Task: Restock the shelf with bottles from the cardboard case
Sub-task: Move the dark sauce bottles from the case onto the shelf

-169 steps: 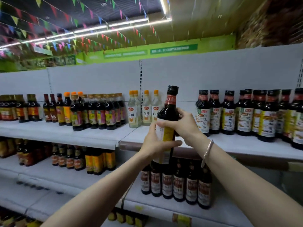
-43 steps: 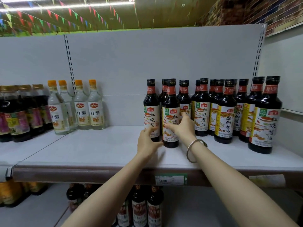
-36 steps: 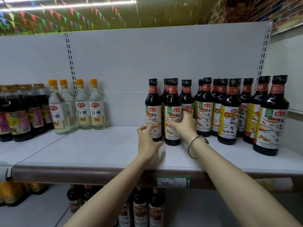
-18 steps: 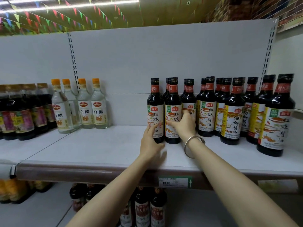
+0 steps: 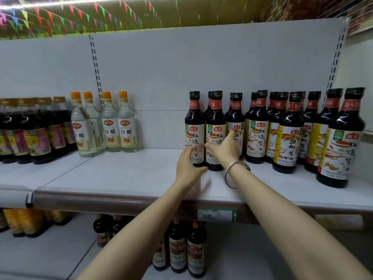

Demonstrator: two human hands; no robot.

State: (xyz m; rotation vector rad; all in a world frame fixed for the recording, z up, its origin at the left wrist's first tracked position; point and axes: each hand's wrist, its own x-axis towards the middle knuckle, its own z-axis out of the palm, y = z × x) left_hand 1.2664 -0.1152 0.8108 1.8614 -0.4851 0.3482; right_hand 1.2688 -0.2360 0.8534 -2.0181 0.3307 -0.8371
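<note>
Two dark soy sauce bottles with white and red labels stand upright side by side at the left end of a row on the white shelf (image 5: pixel 131 174). My left hand (image 5: pixel 187 168) cups the base of the leftmost bottle (image 5: pixel 194 126), with the thumb at its front. Just right of it, my right hand (image 5: pixel 224 150), a bangle on its wrist, holds the second bottle (image 5: pixel 216 126) with the thumb in front and the fingers reaching behind. The cardboard case is out of view.
More soy sauce bottles (image 5: pixel 286 134) fill the shelf to the right. White vinegar bottles (image 5: pixel 125 126) and dark bottles (image 5: pixel 38 134) stand on the left, with bare shelf between them and my hands. A lower shelf holds dark bottles (image 5: pixel 181 249). A price tag (image 5: pixel 216 215) sits on the shelf edge.
The bottle that both hands held up in front of the shelf now stands in the row. My left hand has closed in on the leftmost bottle's base; my right hand stays on the second one.
</note>
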